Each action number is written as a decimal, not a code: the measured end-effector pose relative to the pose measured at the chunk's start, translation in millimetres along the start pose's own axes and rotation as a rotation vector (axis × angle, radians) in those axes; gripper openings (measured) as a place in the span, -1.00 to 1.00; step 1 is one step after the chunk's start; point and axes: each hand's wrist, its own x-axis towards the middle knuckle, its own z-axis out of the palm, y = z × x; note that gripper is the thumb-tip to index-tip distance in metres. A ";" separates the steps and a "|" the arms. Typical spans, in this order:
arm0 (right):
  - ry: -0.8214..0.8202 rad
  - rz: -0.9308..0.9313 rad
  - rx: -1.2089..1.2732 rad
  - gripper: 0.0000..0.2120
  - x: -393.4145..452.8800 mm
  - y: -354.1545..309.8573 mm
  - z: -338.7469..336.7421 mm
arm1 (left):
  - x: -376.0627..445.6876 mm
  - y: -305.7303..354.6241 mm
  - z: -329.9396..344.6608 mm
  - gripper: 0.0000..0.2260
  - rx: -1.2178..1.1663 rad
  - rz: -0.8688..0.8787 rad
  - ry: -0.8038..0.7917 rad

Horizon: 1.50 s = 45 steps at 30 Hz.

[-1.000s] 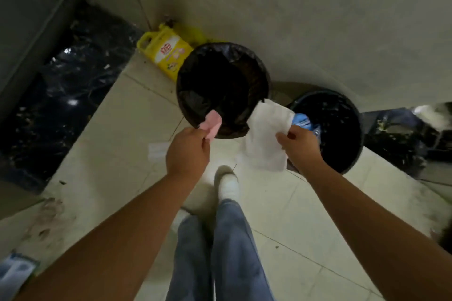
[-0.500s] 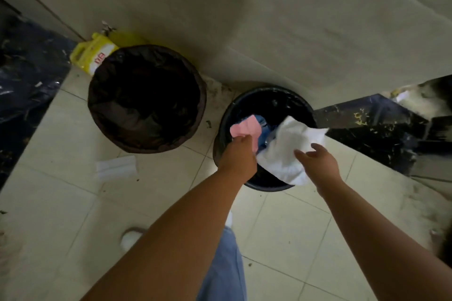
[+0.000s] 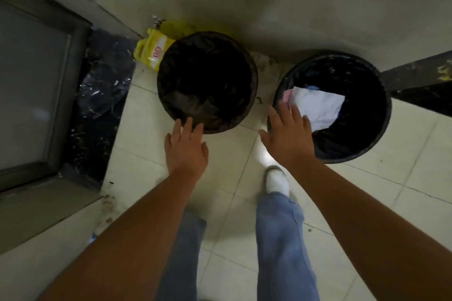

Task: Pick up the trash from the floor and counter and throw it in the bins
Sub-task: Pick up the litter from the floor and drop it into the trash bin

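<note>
At far left a dark framed panel (image 3: pixel 31 85) meets the tiled floor (image 3: pixel 391 190), and a yellow jug (image 3: pixel 152 52) leans at the wall behind the left bin (image 3: pixel 207 82). That bin, lined with a dark bag, looks empty as far as the gloom allows. The left hand (image 3: pixel 186 148) hovers at its near rim, fingers (image 3: pixel 187 127) spread and holding nothing. To its right the right hand (image 3: pixel 288 135) hangs over the near-left rim of the right bin (image 3: pixel 381 115), fingers (image 3: pixel 283 112) likewise splayed and empty. Inside that bin lie a white paper sheet (image 3: pixel 320 106), crumpled and flat on top of the heap, a pink scrap (image 3: pixel 287 96) tucked at its left edge, and a bit of blue beneath. The drop seems just finished, so this load counts as binned. No loose trash shows on the visible floor; the next move likely calls for turning away to search the floor and desk for remaining pieces.
</note>
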 end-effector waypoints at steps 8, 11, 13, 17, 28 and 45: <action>-0.027 -0.167 -0.218 -0.44 49.0 -177.7 53.1 | 58.8 -195.6 -9.9 -0.52 -0.100 -0.214 -0.013; -0.050 -0.088 -0.224 -0.42 64.5 -246.9 92.4 | 84.3 -270.7 -11.4 -0.49 -0.106 -0.141 0.008; -0.070 -0.025 -0.189 -0.41 68.8 -289.1 119.8 | 96.8 -318.0 -10.9 -0.47 -0.100 -0.087 0.030; -0.167 0.020 -0.245 -0.44 76.9 -340.8 175.2 | 121.5 -389.6 4.5 -0.47 -0.067 -0.061 0.005; -0.521 0.003 -0.557 -0.62 179.6 -339.9 331.0 | 210.3 -431.9 118.4 -0.53 -0.122 0.050 -0.119; -0.194 0.091 -0.155 -0.68 277.1 -346.5 370.2 | 333.8 -443.3 168.7 -0.50 -0.105 0.065 0.001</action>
